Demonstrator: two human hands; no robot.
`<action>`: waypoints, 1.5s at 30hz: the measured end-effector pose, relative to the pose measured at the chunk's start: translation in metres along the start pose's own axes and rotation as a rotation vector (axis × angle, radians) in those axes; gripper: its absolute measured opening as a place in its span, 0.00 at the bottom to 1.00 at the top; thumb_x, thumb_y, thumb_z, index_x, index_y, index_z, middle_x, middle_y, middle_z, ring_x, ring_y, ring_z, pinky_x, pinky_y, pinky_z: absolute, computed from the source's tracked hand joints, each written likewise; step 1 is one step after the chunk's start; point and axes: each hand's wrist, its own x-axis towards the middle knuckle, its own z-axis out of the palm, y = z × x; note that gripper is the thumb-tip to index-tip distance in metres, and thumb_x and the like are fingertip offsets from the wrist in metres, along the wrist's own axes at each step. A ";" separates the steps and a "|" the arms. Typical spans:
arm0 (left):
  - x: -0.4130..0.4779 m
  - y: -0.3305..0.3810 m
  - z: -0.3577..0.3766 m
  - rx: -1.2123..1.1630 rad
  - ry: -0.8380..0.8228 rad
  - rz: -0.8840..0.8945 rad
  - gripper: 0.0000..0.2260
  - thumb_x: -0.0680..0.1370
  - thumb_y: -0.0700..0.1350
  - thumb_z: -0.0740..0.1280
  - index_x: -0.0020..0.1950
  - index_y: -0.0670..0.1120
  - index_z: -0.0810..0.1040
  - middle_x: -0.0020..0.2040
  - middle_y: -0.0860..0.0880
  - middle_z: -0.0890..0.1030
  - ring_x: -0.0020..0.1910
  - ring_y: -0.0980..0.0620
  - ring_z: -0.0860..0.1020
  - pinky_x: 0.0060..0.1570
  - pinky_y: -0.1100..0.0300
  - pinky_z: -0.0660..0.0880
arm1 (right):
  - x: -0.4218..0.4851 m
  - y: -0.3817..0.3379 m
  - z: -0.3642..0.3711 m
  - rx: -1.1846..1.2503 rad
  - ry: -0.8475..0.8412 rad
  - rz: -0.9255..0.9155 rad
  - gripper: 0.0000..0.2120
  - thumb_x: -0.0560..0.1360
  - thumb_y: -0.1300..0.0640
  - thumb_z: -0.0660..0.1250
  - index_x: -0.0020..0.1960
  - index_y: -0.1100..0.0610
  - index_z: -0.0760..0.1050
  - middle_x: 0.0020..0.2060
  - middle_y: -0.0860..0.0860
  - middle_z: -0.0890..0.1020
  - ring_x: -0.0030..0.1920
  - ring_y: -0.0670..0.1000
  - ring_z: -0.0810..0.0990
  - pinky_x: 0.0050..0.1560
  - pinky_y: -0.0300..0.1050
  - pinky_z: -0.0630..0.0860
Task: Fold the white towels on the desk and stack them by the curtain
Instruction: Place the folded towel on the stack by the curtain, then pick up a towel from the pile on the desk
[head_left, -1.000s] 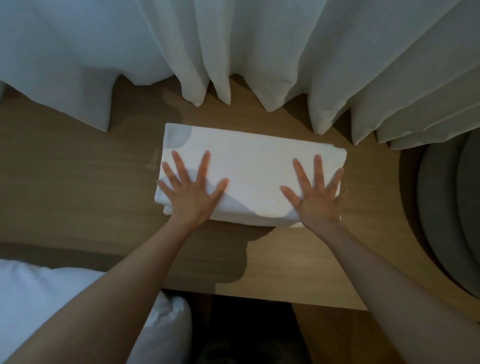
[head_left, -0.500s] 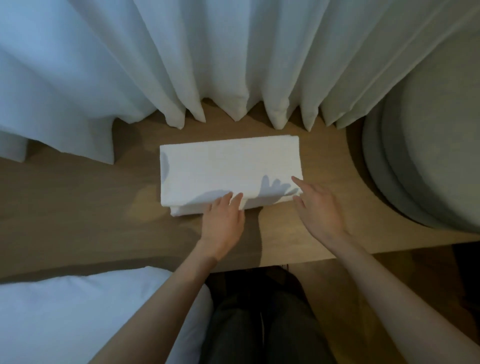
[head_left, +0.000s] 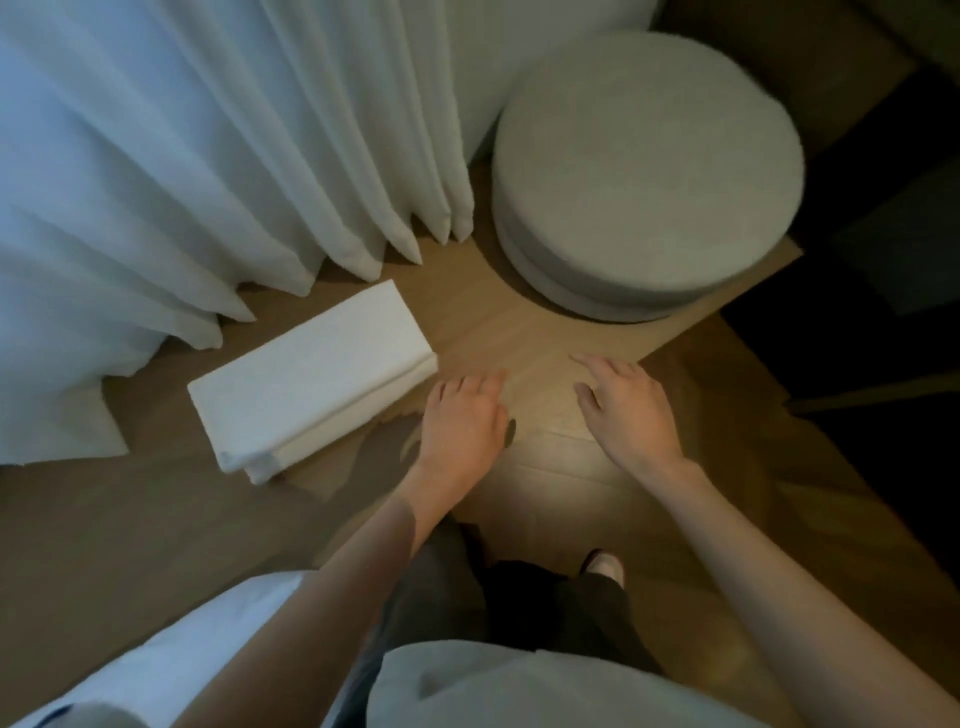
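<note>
- Towels (head_left: 311, 379): folded stack lies on bench (head_left: 519, 332), just beside curtain (head_left: 208, 182).
- Left hand (head_left: 462, 421), right hand (head_left: 628, 410): both empty, fingers loose, near the stack but not touching it.
- Likely next towel: keep hands clear of stack edge, avoid nudging folds.

No readable text, label or number anywhere.

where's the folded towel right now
In the head view the folded towel lies on the desk, left of centre, right below the curtain hem; the left hand is just to its right.
</note>
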 end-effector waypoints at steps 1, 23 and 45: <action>0.000 0.020 -0.003 0.012 0.003 0.033 0.20 0.82 0.47 0.55 0.74 0.48 0.63 0.69 0.47 0.71 0.68 0.48 0.69 0.69 0.52 0.61 | -0.009 0.013 -0.011 -0.002 0.026 0.015 0.18 0.79 0.52 0.61 0.69 0.47 0.69 0.61 0.49 0.78 0.62 0.51 0.75 0.62 0.50 0.70; 0.090 0.398 -0.090 -0.010 0.337 0.515 0.21 0.81 0.49 0.58 0.74 0.49 0.64 0.69 0.48 0.72 0.67 0.49 0.70 0.65 0.54 0.66 | -0.096 0.270 -0.317 0.108 0.411 0.208 0.21 0.81 0.52 0.60 0.73 0.48 0.65 0.67 0.49 0.74 0.68 0.51 0.70 0.67 0.53 0.69; 0.439 0.498 -0.210 -0.054 0.289 0.580 0.25 0.82 0.49 0.57 0.78 0.49 0.54 0.78 0.46 0.56 0.77 0.45 0.52 0.72 0.49 0.56 | 0.208 0.392 -0.462 0.234 0.569 0.326 0.17 0.79 0.53 0.61 0.68 0.49 0.70 0.66 0.51 0.74 0.62 0.53 0.74 0.58 0.50 0.74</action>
